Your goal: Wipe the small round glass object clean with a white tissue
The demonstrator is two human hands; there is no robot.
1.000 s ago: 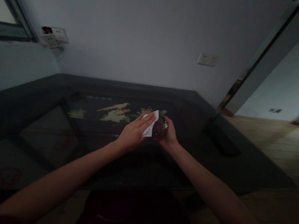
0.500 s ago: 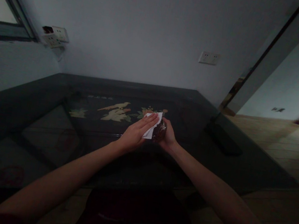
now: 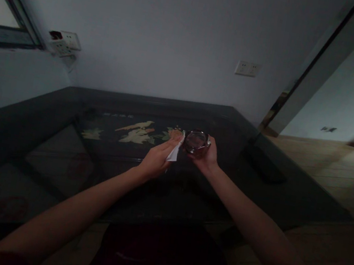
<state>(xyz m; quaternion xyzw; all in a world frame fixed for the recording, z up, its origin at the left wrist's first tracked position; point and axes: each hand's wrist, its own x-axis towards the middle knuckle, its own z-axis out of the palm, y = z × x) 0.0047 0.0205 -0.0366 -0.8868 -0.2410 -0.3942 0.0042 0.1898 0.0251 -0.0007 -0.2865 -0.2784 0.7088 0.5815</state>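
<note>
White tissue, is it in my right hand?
No, your left hand holds the white tissue; your right hand holds a dark glass.

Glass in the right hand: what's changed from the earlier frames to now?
The glass shifted slightly up and right in the picture with the right hand, tipping so a round end faces the camera. The white tissue, against its side before, turned nearly edge-on with the left hand. Nothing taken or released: each hand keeps its item. Table and wall socket unchanged.
</note>
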